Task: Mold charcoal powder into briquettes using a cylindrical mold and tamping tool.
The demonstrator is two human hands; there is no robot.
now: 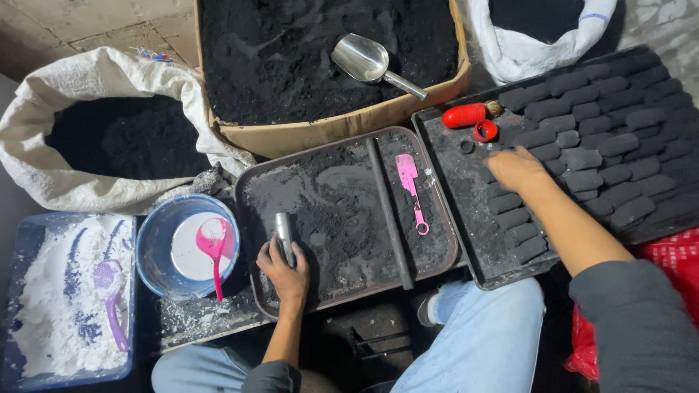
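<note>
- Denim-clad knees point(480, 342) are filling the bottom of the view, with the person sitting over a floor-level workspace dusted in black powder.
- Left hand point(285, 271) is curling around a short metal tube point(284, 236), fingers wrapped about its lower part, holding it nearly upright on the near-left corner of the brown tray point(437, 255).
- Black powder is lying smeared across that tray, where a long dark rod point(388, 211) is resting lengthwise and a pink spatula point(411, 191) is lying just to its right.
- Right hand point(515, 169) is reaching out over the black tray point(455, 156), fingers loosely bent and pointing down onto the dark blocks point(590, 156); whether it is gripping one cannot be told.
- Those blocks are sitting in tight rows covering most of the black tray, with a red-handled brush point(466, 114) and a red ring point(486, 131) lying at the tray's far-left end.
- Beyond the trays, a cardboard box point(328, 131) is holding black powder and a metal scoop point(368, 62).
- On the left, a white sack point(95, 80) of black powder is standing open, near a blue bowl point(156, 251) with a pink spoon point(213, 244) and a blue tub point(22, 233) of white powder with a purple spoon point(109, 287).
</note>
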